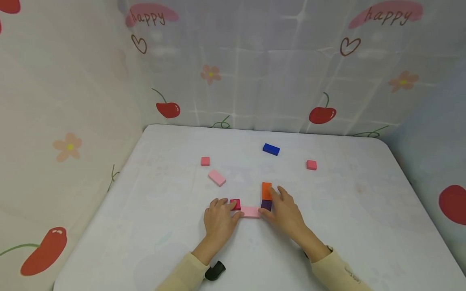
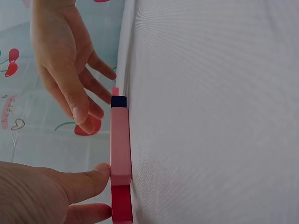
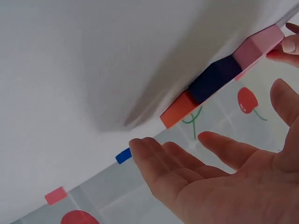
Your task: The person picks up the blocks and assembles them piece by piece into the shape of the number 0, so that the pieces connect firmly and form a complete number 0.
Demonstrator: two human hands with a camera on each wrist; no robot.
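On the white table in the head view, a long pink block [image 1: 250,212] lies between my two hands. At its left end sits a small red block [image 1: 236,201], touched by the index finger of my left hand [image 1: 218,220], whose thumb rests at the pink block. A dark purple block [image 1: 266,205] and an orange block [image 1: 266,190] line up end to end away from the pink block's right end. My right hand [image 1: 287,214] is beside them with fingers spread; in the right wrist view its fingers stand apart from the orange block [image 3: 179,111].
Farther back lie a blue block [image 1: 271,149], a light pink block [image 1: 217,178] and two small pink blocks, one at left [image 1: 205,161] and one at right [image 1: 311,165]. A patterned curtain [image 1: 251,81] hangs behind the table.
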